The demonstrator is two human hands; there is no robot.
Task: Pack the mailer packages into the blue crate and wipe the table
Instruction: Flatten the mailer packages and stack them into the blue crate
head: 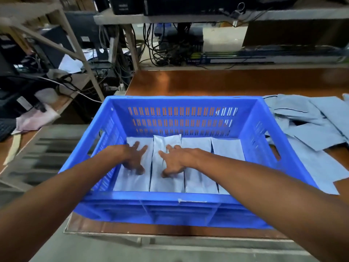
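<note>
A blue crate stands on the brown table in front of me. Several pale grey mailer packages lie side by side on its floor. My left hand lies flat with spread fingers on the leftmost mailer. My right hand presses with straight fingers on the second mailer from the left. Both forearms reach over the crate's near rim. A loose heap of more grey mailers lies on the table right of the crate.
Behind the table a metal shelf holds black boxes and tangled cables. To the left is a desk with cables, a keyboard corner and a pinkish cloth. The table's near edge runs just below the crate.
</note>
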